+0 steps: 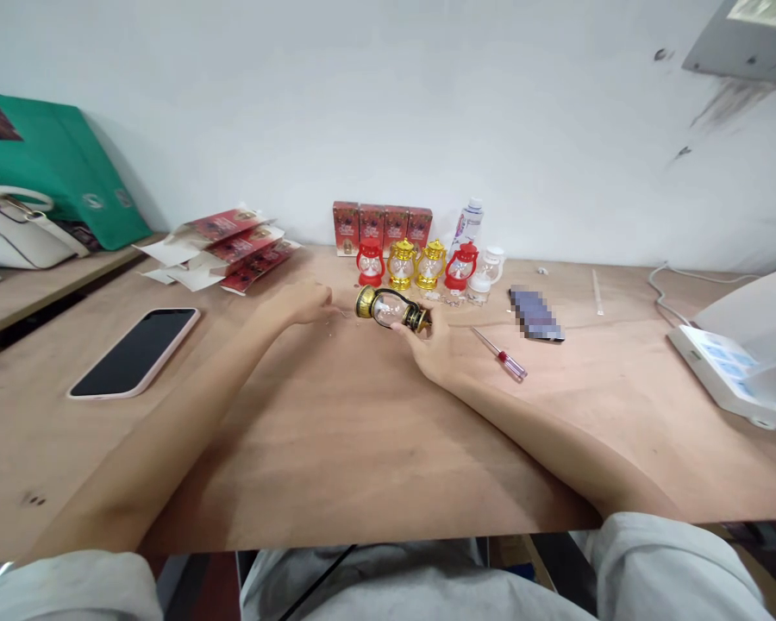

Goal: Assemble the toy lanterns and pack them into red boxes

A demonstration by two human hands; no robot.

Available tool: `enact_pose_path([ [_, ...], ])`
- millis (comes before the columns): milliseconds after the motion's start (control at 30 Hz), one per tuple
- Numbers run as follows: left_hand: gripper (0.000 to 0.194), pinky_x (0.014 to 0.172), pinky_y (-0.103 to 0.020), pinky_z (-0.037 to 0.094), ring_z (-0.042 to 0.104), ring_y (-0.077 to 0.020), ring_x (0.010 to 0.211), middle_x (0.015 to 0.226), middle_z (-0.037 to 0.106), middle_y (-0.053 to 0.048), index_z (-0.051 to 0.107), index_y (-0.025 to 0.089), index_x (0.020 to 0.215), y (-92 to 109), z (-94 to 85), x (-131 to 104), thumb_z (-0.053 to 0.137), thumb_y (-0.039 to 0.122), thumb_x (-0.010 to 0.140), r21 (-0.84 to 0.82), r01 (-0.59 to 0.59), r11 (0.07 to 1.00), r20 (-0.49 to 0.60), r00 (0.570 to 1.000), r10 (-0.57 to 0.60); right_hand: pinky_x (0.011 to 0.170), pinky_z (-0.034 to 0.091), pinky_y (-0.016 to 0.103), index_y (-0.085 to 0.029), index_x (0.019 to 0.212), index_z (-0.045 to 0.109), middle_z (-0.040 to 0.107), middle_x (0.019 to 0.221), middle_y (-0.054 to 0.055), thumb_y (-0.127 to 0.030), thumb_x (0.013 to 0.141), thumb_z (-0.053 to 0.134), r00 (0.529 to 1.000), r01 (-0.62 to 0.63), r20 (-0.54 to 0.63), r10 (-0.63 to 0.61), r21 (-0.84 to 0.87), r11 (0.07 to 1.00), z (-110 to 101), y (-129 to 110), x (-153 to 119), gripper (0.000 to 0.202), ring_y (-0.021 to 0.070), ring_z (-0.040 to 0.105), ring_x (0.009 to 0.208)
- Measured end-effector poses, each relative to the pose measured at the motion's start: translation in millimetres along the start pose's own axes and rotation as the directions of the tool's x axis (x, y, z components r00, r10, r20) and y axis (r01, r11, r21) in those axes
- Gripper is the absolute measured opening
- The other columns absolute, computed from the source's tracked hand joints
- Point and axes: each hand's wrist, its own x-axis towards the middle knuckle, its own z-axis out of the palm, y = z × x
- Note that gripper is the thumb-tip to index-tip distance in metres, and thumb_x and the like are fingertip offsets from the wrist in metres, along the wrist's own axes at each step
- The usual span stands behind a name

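Note:
My right hand [430, 345] is wrapped round the top end of a bronze-coloured lantern [390, 309] with a clear body, which lies tilted on its side with its base towards the left. My left hand [307, 304] is near the tabletop, left of the lantern's base and apart from it. Its fingers are pressed together, and what they pinch, if anything, is too small to name. Behind the bronze lantern stand a red lantern [371, 264], a gold lantern [402, 266], another gold lantern [430, 266], another red lantern [460, 267] and a white lantern [491, 266].
Red boxes [384, 226] and a bottle [469, 222] stand by the wall. Flattened cartons [233, 246] lie left, behind a phone [135, 352]. A screwdriver [501, 355], a second phone [535, 314] and a white device [737, 371] are on the right of the table [375, 466].

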Motion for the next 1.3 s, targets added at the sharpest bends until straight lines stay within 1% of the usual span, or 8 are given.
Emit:
enact_pose_path([
  [100, 0.039, 0.068, -0.028, 0.043, 0.060, -0.0238, 0.083, 0.096, 0.066, -0.014, 0.066, 0.014, 0.088, -1.5, 13.5, 9.3, 0.049, 0.049, 0.081, -0.033, -0.081, 0.996, -0.030, 0.996, 0.080, 0.081, 0.050, 0.037, -0.021, 0.108, 0.048, 0.059, 0.103, 0.008, -0.053, 0.075, 0.065, 0.997, 0.065, -0.051, -0.066, -0.023, 0.998, -0.8, -3.2, -1.4, 0.048, 0.0210, 0.059, 0.093],
  [300, 0.024, 0.071, -0.027, 0.042, 0.058, -0.0202, 0.077, 0.088, 0.064, -0.012, 0.063, 0.015, 0.074, -2.2, 29.0, 19.7, 0.053, 0.036, 0.079, -0.157, -0.145, 0.977, -0.091, 0.987, 0.132, 0.075, 0.049, 0.035, -0.021, 0.094, 0.047, 0.054, 0.087, 0.003, -0.049, 0.079, 0.062, 0.986, 0.136, -0.084, -0.143, -0.084, 0.987, -0.8, -4.2, -4.4, 0.035, 0.0179, 0.055, 0.081],
  [500, 0.024, 0.076, -0.028, 0.043, 0.058, -0.0209, 0.082, 0.094, 0.063, -0.014, 0.066, 0.012, 0.082, -3.0, 31.5, 20.8, 0.050, 0.031, 0.083, -0.130, -0.147, 0.980, -0.077, 0.987, 0.138, 0.078, 0.048, 0.036, -0.022, 0.096, 0.045, 0.053, 0.091, 0.004, -0.048, 0.081, 0.059, 0.991, 0.122, -0.050, -0.125, -0.061, 0.991, -0.6, 0.9, -5.4, 0.033, 0.0191, 0.055, 0.087],
  [800, 0.028, 0.079, -0.033, 0.045, 0.061, -0.0253, 0.086, 0.101, 0.063, -0.019, 0.066, 0.009, 0.090, 7.4, 34.5, 16.8, 0.042, 0.023, 0.087, -0.018, -0.118, 0.993, -0.034, 0.993, 0.117, 0.080, 0.046, 0.034, -0.019, 0.092, 0.049, 0.053, 0.091, 0.005, -0.046, 0.082, 0.058, 0.984, 0.087, 0.160, -0.077, -0.058, 0.995, -0.9, -10.1, 0.7, 0.030, 0.0192, 0.053, 0.086],
  [1000, 0.027, 0.073, -0.030, 0.043, 0.060, -0.0241, 0.083, 0.093, 0.064, -0.017, 0.057, 0.009, 0.102, 12.7, 9.5, 3.4, 0.043, 0.011, 0.080, 0.010, -0.065, 0.998, -0.100, 0.993, 0.066, 0.087, 0.046, 0.037, -0.018, 0.109, 0.048, 0.060, 0.104, 0.009, -0.045, 0.081, 0.059, 0.950, 0.044, 0.310, -0.039, -0.011, 0.999, -0.3, -9.2, 1.8, 0.040, 0.0221, 0.057, 0.097],
  [1100, 0.027, 0.065, -0.028, 0.041, 0.058, -0.0201, 0.073, 0.084, 0.063, -0.011, 0.054, 0.012, 0.103, 7.1, -11.5, -5.6, 0.040, 0.010, 0.079, -0.126, -0.058, 0.990, -0.239, 0.971, 0.026, 0.096, 0.043, 0.040, -0.017, 0.122, 0.040, 0.057, 0.120, 0.012, -0.044, 0.077, 0.064, 0.915, -0.001, 0.403, -0.004, 0.013, 1.000, 0.2, -8.8, 2.3, 0.057, 0.0248, 0.055, 0.111],
  [1200, 0.033, 0.066, -0.026, 0.040, 0.056, -0.0168, 0.073, 0.080, 0.062, -0.006, 0.051, 0.013, 0.111, 3.9, -32.9, -17.5, 0.035, 0.011, 0.082, -0.342, -0.231, 0.911, -0.429, 0.901, 0.068, 0.102, 0.039, 0.042, -0.015, 0.128, 0.033, 0.051, 0.129, 0.015, -0.043, 0.073, 0.068, 0.888, -0.058, 0.458, 0.043, 0.019, 0.998, 1.4, -7.8, 3.1, 0.070, 0.0263, 0.051, 0.119],
  [1300, 0.031, 0.062, -0.023, 0.038, 0.051, -0.0128, 0.064, 0.077, 0.059, -0.003, 0.057, 0.013, 0.106, 10.1, -50.6, -31.8, 0.035, 0.019, 0.086, -0.427, -0.357, 0.831, -0.481, 0.868, 0.126, 0.104, 0.037, 0.043, -0.015, 0.127, 0.033, 0.051, 0.128, 0.015, -0.044, 0.069, 0.072, 0.881, -0.145, 0.459, 0.117, 0.027, 0.989, 2.7, -5.5, 3.9, 0.075, 0.0264, 0.049, 0.120],
])
